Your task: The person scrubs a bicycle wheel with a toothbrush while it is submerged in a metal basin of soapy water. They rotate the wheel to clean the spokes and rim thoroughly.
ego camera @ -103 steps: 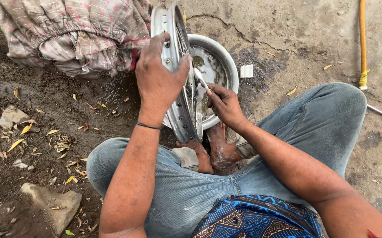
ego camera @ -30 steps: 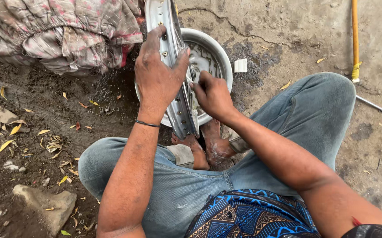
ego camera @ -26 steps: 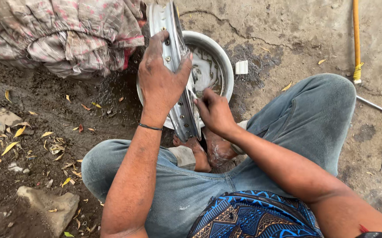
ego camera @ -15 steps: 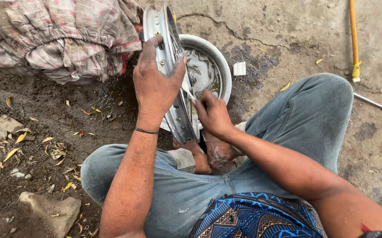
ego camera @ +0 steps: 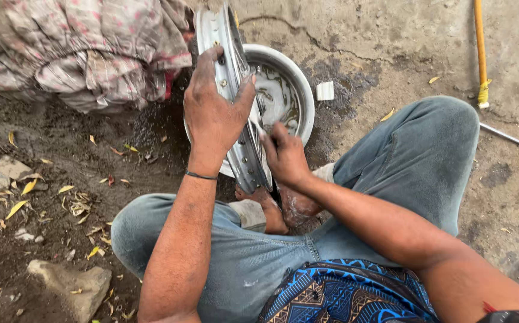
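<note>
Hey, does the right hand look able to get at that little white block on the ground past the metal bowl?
Probably yes. The right hand is beside the bowl, and the white block lies just past its rim on bare ground, uncovered.

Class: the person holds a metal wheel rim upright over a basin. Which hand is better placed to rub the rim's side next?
Right. The right hand is already against the rim; the left hand grips it on top.

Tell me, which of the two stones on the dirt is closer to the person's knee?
The bigger grey stone at the bottom, close by the left knee. The smaller stone lies farther up and left among the yellow leaves.
</note>
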